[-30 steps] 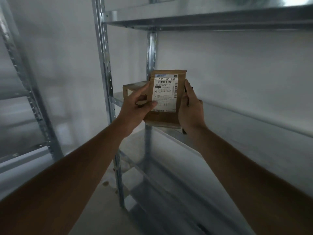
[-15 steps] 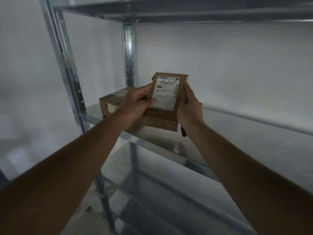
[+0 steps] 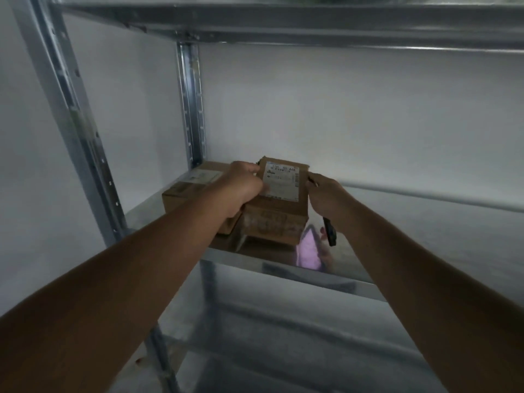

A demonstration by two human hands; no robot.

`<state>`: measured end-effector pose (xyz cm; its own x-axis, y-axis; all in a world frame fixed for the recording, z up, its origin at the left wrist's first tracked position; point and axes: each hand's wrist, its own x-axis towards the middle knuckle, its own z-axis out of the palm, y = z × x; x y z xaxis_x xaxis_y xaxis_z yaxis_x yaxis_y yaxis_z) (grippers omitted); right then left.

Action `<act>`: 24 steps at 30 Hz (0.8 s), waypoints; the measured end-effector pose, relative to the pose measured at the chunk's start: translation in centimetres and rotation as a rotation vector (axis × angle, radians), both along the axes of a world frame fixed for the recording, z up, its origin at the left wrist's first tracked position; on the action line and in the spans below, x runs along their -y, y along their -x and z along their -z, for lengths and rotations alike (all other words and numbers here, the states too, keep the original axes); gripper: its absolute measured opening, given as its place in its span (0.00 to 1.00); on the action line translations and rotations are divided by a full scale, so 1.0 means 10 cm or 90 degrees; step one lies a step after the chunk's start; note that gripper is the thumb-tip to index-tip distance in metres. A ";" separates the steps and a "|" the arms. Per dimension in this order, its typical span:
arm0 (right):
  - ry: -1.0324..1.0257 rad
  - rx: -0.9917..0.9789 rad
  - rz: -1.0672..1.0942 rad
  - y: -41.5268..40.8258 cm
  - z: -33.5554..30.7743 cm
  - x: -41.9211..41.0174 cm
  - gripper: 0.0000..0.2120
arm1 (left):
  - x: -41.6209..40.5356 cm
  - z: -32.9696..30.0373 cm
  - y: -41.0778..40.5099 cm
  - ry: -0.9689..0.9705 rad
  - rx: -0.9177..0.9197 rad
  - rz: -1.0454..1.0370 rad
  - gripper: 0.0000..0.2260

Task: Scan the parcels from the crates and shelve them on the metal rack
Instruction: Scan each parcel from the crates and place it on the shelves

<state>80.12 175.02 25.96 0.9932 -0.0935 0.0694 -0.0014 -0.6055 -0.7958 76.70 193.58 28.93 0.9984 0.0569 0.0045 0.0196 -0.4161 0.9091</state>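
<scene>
A brown cardboard parcel (image 3: 279,205) with a white shipping label facing up rests on the metal rack's middle shelf (image 3: 442,239). My left hand (image 3: 241,188) grips its left edge and my right hand (image 3: 326,195) holds its right edge. A dark strap or small device hangs below my right wrist. A second, flatter brown parcel (image 3: 190,188) lies just to the left, touching the first, in the shelf's back left corner.
The rack's front upright (image 3: 76,131) rises at the left and a rear upright (image 3: 192,109) stands behind the parcels. The upper shelf (image 3: 283,24) runs overhead. A lower shelf (image 3: 283,336) lies beneath. A white wall is behind the rack.
The parcel has gone from upright in front of the rack to lying down on the middle shelf beside the other parcel. Both hands have stayed on it, and my view has moved closer.
</scene>
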 end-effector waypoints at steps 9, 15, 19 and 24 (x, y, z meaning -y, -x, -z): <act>0.061 -0.018 0.022 -0.05 0.06 -0.05 0.17 | 0.00 0.15 -0.18 -0.088 -0.004 0.028 0.15; 0.123 -0.025 0.020 -0.03 0.06 -0.10 0.18 | 0.00 0.20 -0.24 -0.146 -0.001 0.025 0.13; 0.160 -0.031 0.032 -0.04 0.06 -0.11 0.19 | 0.05 0.23 -0.24 -0.201 0.031 0.036 0.13; 0.146 0.002 0.070 0.06 0.10 -0.08 0.23 | 0.11 0.23 -0.18 -0.289 0.074 0.046 0.15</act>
<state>79.52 175.79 24.96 0.9776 -0.1831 0.1040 -0.0757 -0.7665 -0.6378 78.47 192.48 26.64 0.9912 -0.0461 0.1244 -0.1147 -0.7686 0.6293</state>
